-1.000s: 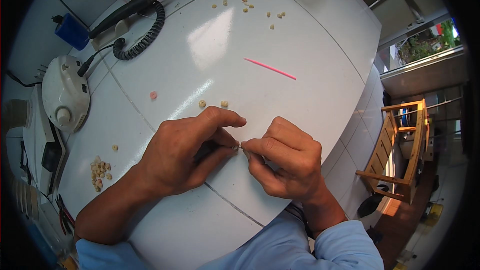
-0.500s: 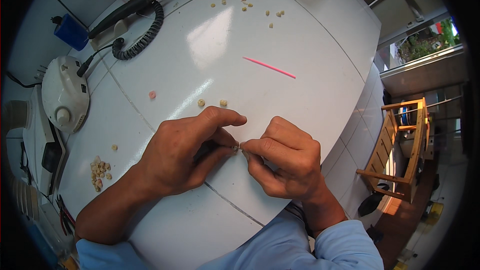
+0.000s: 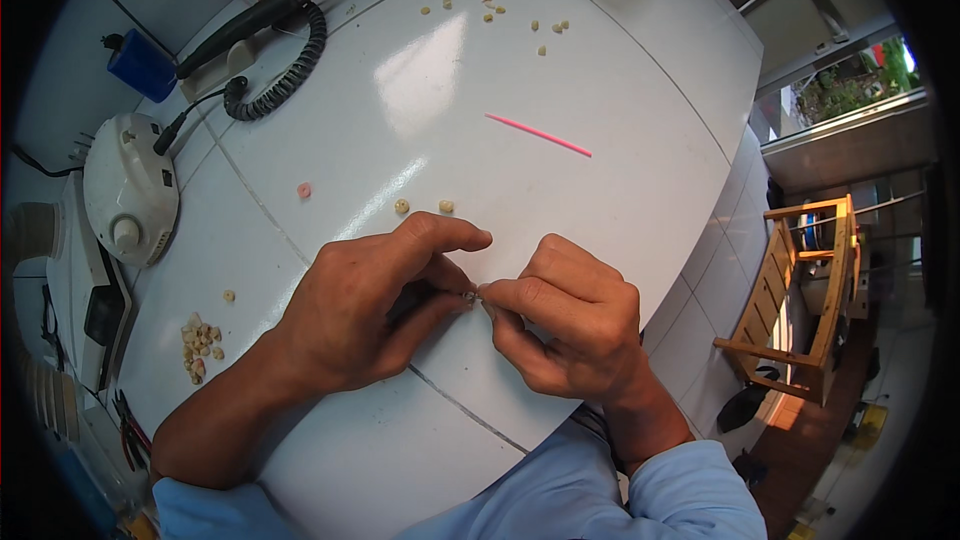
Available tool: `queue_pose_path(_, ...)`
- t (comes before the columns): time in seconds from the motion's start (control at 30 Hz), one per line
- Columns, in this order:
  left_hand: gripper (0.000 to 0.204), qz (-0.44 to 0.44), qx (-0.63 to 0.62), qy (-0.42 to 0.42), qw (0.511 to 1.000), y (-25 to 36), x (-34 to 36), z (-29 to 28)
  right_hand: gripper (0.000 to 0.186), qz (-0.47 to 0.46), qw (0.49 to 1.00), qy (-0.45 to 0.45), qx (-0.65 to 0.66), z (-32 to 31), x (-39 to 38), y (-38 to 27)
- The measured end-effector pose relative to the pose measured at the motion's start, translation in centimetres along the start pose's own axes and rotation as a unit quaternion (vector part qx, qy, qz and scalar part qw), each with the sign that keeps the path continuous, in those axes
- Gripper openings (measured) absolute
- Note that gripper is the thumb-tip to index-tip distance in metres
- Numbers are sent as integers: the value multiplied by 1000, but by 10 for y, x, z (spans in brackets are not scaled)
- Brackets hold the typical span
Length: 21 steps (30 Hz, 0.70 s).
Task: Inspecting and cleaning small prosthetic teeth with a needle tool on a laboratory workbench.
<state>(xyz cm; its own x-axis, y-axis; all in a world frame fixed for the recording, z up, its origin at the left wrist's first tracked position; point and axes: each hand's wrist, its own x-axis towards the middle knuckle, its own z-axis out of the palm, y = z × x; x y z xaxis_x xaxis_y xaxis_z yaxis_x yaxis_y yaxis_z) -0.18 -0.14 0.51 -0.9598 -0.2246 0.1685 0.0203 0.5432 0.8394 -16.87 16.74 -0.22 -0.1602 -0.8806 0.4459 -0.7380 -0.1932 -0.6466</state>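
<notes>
A tiny pale piece (image 3: 470,295) is pinched between the fingertips of the left hand (image 3: 365,315) and the right hand (image 3: 565,325), the fingers of both being drawn narrow around it just above the white table (image 3: 620,80); what the piece is cannot be told, as it is mostly hidden. Just beyond the fingers, two small beige pieces (image 3: 422,207) are seen lying side by side. Farther left of the fingers, a little pink ring (image 3: 304,190) is found, and a heap of beige pieces (image 3: 200,342) lies near the left forearm. Beyond the fingers to the right, a thin pink stick (image 3: 538,135) is laid flat. Farthest off, scattered beige bits (image 3: 490,10), a coiled black cord (image 3: 285,70) and a white machine (image 3: 130,190) are seen.
</notes>
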Motion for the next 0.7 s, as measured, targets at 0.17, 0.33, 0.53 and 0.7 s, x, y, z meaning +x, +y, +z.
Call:
queue_pose_path(0.17, 51, 1, -6, -4, 1000, -1, -1, -1, 21, 7, 1000, -3, -5, -2, 0, -2)
queue_pose_path(0.33, 50, -9, 5, -4, 1000, 0, -3, -3, 22, 1, 1000, 11, 14, 5, 3, -2)
queue_pose_path(0.53, 52, 3, 1, -14, 1000, -3, -1, 2, 23, 52, 997, 58, -6, -8, -5, -6)
queue_pose_path(0.7, 52, 15, -3, -4, 1000, -3, -1, 1, 23, 30, 998, 58, -6, -5, -2, -4)
